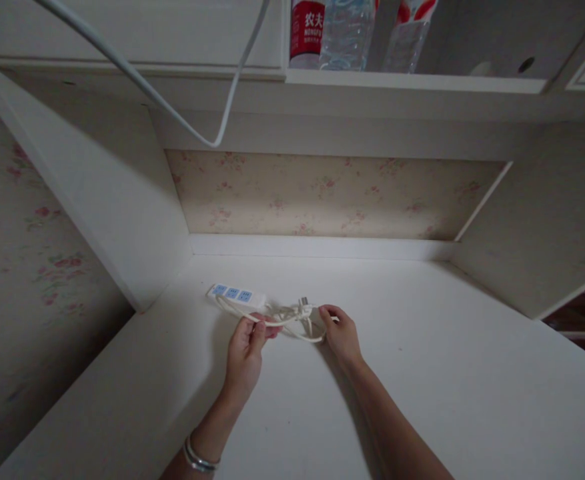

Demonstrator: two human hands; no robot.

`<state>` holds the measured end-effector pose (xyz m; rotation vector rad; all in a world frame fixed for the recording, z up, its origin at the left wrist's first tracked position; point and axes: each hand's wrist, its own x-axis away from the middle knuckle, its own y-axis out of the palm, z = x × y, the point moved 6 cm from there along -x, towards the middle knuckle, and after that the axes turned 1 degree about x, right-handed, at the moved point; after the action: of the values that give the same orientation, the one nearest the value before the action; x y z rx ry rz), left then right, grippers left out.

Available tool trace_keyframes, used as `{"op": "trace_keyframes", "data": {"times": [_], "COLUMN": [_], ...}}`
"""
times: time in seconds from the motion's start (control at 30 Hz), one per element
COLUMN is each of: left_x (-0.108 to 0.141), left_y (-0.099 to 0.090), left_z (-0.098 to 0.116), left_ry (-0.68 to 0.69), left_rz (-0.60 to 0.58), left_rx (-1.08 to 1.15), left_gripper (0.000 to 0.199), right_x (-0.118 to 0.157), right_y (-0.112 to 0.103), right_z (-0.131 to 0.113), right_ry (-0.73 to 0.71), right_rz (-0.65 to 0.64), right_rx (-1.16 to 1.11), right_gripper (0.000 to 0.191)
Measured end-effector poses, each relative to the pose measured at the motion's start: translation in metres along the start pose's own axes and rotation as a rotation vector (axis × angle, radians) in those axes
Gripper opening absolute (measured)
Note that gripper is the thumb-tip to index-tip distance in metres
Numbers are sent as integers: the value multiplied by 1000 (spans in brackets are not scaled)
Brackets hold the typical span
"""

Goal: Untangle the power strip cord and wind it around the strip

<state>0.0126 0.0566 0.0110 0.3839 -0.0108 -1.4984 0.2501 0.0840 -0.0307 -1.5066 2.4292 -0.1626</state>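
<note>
A white power strip (253,299) with blue sockets lies on the white desk, left of centre. Its white cord (292,320) is gathered in loose loops to the right of it. My left hand (249,340) pinches a strand of the cord between thumb and fingers, just in front of the strip. The plug (305,305), its metal prongs pointing up and away, sits among the loops. At the right end of the bundle, my right hand (339,330) is closed with its fingertips at the cord by the plug.
A white cable (215,141) hangs down in the upper left, near the camera. Water bottles (347,33) stand on the shelf (412,81) above the desk (447,373). Side panels (537,220) close in the desk left and right, with floral wallpaper (322,193) behind.
</note>
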Motion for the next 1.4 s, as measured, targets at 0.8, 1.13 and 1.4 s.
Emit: {"op": "trace_keyframes", "data": {"times": [0.8, 1.13, 1.4], "left_x": [25, 20, 20], "left_y": [41, 30, 31], "left_z": [3, 1, 2], "left_ry": [-308, -502, -650], "left_rz": [-488, -275, -189], "left_rx": [310, 736, 732], "left_gripper": [48, 30, 37], "right_x": [52, -10, -26], "right_y": [31, -46, -71], "right_z": [-56, -3, 18], "right_ry": [465, 248, 196], "right_rz": [-490, 220, 455], "right_rx": [-937, -1117, -1136], "right_gripper": [38, 27, 26]}}
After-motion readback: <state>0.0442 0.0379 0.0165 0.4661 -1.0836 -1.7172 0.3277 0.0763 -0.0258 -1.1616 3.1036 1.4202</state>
